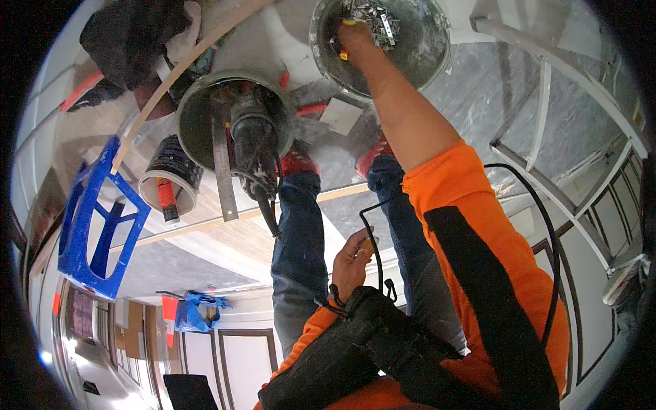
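Our right hand (pixel 358 46) is inside the bucket (pixel 425 58), our left hand (pixel 350 265) loosely curled; we cannot tell either's hold. Metal bits (pixel 387 27) look light, stiff: we'd pinch flat sides.

To my left I note a green bucket (pixel 194 128) holding a dark power tool (pixel 253 133), a metal straightedge (pixel 222 178) lying across its rim. Beside it: a black tub (pixel 179 156), red-and-black tube (pixel 166 194) at its mouth, and a blue plastic frame (pixel 87 272). Far left: black cloth (pixel 130 41). Pale tile (pixel 340 116) on the grey floor (pixel 471 85). To my right: metal ladder (pixel 544 113).
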`<control>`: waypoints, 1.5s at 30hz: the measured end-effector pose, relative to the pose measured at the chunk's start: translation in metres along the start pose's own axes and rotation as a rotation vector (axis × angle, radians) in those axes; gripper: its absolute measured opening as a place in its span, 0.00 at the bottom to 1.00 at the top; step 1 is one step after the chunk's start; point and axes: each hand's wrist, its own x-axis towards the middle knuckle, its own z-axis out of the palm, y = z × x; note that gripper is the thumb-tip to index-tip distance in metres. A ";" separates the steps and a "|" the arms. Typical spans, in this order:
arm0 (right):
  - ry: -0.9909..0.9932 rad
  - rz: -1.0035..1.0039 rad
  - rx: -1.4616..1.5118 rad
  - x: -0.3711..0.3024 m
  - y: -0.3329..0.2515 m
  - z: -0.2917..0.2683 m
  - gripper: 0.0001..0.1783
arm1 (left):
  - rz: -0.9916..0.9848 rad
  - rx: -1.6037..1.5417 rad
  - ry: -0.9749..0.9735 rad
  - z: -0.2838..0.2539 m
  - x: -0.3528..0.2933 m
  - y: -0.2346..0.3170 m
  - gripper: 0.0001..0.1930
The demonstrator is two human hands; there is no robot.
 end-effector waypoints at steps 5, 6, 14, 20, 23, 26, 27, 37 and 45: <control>0.006 0.316 0.544 -0.028 -0.043 0.013 0.21 | -0.060 -0.022 0.090 -0.006 -0.009 0.007 0.20; 0.010 0.407 0.679 -0.034 -0.057 0.007 0.20 | -0.022 0.008 0.102 -0.008 -0.012 0.009 0.19; 0.157 0.064 0.303 -0.038 -0.059 0.017 0.15 | 0.096 -0.109 0.005 -0.011 0.010 -0.055 0.20; 0.140 0.138 0.488 -0.011 -0.048 0.024 0.16 | 0.036 0.000 0.006 -0.004 0.003 -0.020 0.21; 0.026 0.118 0.516 0.010 -0.025 0.021 0.17 | 0.092 -0.162 -0.071 -0.004 0.015 -0.047 0.20; 0.013 0.100 0.394 0.009 -0.029 0.032 0.17 | 0.156 -0.196 -0.065 -0.008 0.017 -0.053 0.20; 0.104 0.121 0.240 0.016 -0.023 0.019 0.16 | 0.162 -0.168 -0.070 -0.007 0.018 -0.054 0.20; 0.204 0.124 0.046 0.020 -0.021 -0.169 0.16 | 0.142 -0.053 -0.060 -0.008 0.007 -0.029 0.22; 0.413 -0.498 0.158 -0.103 -0.055 -0.096 0.12 | 0.132 0.045 -0.038 -0.012 0.005 -0.018 0.21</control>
